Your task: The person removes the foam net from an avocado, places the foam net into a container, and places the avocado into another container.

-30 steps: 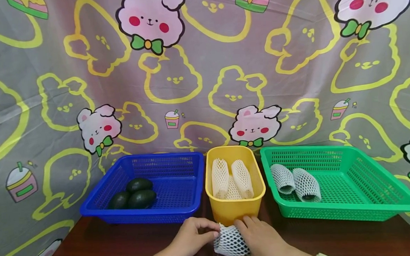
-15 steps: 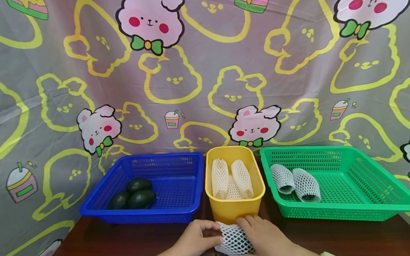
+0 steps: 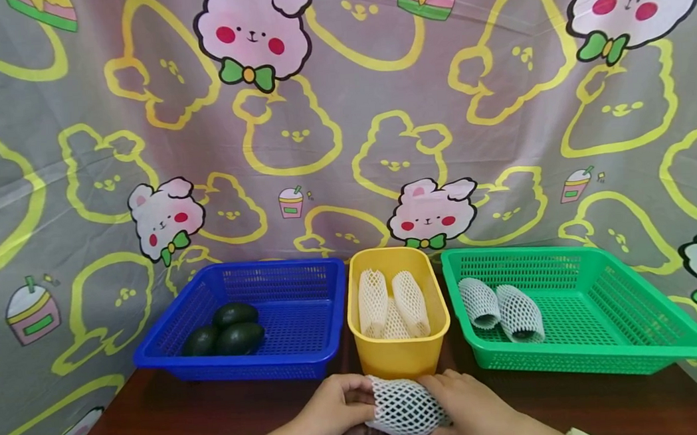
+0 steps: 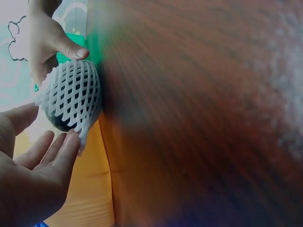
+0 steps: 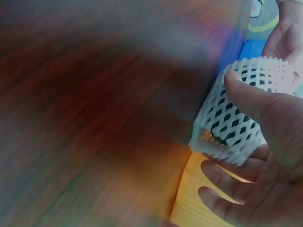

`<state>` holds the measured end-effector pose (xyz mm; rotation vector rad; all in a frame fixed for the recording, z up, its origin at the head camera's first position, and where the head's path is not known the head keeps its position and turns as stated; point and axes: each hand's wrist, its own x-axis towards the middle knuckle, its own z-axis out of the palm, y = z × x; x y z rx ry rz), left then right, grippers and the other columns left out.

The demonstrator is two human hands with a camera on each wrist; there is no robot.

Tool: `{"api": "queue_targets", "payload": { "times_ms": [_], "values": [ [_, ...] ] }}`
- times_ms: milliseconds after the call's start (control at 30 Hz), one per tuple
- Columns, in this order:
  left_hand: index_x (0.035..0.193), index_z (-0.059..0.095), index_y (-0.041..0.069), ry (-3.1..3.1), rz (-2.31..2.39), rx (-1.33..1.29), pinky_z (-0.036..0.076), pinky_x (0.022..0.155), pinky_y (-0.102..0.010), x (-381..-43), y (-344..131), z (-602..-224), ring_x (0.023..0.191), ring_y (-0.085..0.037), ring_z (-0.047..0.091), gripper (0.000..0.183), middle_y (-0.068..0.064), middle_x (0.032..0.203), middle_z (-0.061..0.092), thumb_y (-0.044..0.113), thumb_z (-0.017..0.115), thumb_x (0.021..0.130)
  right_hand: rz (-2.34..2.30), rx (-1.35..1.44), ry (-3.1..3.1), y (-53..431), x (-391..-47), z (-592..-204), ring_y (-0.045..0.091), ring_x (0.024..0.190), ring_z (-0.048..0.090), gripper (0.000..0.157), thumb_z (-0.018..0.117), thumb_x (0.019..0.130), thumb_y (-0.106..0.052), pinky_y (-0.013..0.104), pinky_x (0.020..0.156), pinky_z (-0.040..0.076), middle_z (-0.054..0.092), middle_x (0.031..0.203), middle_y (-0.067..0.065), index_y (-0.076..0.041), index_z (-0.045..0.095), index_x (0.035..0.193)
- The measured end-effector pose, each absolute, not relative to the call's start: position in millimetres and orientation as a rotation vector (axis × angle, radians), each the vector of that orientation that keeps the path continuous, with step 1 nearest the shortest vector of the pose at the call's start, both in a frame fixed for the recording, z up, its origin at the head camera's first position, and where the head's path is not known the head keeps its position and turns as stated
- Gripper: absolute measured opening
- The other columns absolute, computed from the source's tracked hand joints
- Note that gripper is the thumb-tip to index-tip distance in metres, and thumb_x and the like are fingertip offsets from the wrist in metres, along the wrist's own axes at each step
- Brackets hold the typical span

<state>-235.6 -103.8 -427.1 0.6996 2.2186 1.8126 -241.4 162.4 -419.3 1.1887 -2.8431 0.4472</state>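
Note:
A white foam net sleeve (image 3: 407,408) with a dark green avocado (image 4: 59,122) inside lies sideways between my two hands, just in front of the yellow bin. My left hand (image 3: 338,410) pinches the sleeve's left rim between thumb and fingers; the avocado's end peeks out there in the left wrist view. On the other side, my right hand (image 3: 474,409) holds the sleeve, its thumb (image 5: 244,92) along the mesh and its fingers around the far side. The right wrist view shows the sleeve's right mouth reaching past the avocado.
Behind the hands stands the yellow bin (image 3: 402,357) with several cream net sleeves (image 3: 410,300). A blue basket (image 3: 297,363) at left holds 3 bare avocados (image 3: 239,339). The green basket (image 3: 602,355) at right holds two netted avocados (image 3: 520,313). A patterned cloth hangs behind.
My right hand has moved to the right, and the net sleeve now spreads wider between the hands. My left hand has shifted slightly and keeps its grip on the left rim.

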Motion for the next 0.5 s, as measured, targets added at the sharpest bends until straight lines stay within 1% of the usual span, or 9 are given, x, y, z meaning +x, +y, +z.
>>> {"api": "queue_targets", "payload": {
  "times_ms": [67, 233, 333, 500],
  "values": [
    [0.100, 0.064, -0.011, 2.213, 1.800, 0.716, 0.052, 0.069, -0.019, -236.1, -103.3, -426.8, 0.081, -0.007, 0.064, 0.022, -0.013, 0.092, 0.069, -0.010, 0.067, 0.078, 0.451, 1.195, -2.839, 163.1, -242.3, -419.5, 0.010, 0.091, 0.052, 0.067, 0.082, 0.073, -0.046, 0.038, 0.079, 0.047, 0.061, 0.107, -0.007, -0.013, 0.055, 0.125],
    [0.102, 0.065, -0.007, 2.226, 1.757, 0.756, 0.052, 0.072, -0.019, -239.5, -100.0, -426.1, 0.083, -0.008, 0.064, 0.028, -0.009, 0.093, 0.068, -0.010, 0.068, 0.074, 0.456, 1.204, -2.844, 163.5, -243.9, -419.4, 0.008, 0.087, 0.050, 0.063, 0.084, 0.071, -0.040, 0.034, 0.076, 0.047, 0.061, 0.104, -0.007, -0.013, 0.057, 0.122],
    [0.104, 0.063, -0.007, 2.209, 1.748, 0.754, 0.052, 0.076, -0.021, -242.3, -98.1, -425.2, 0.086, -0.011, 0.064, 0.033, -0.008, 0.096, 0.066, -0.012, 0.067, 0.072, 0.466, 1.210, -2.861, 163.4, -244.8, -419.1, 0.007, 0.086, 0.050, 0.061, 0.085, 0.071, -0.037, 0.033, 0.075, 0.046, 0.061, 0.104, -0.008, -0.014, 0.058, 0.121],
    [0.107, 0.059, -0.008, 2.154, 1.729, 0.724, 0.053, 0.077, -0.024, -246.6, -95.5, -424.1, 0.089, -0.016, 0.065, 0.037, -0.007, 0.098, 0.065, -0.013, 0.069, 0.071, 0.476, 1.224, -2.882, 163.8, -245.8, -418.4, 0.006, 0.086, 0.050, 0.059, 0.085, 0.072, -0.034, 0.033, 0.074, 0.047, 0.061, 0.103, -0.010, -0.014, 0.058, 0.121]
  ]
}}
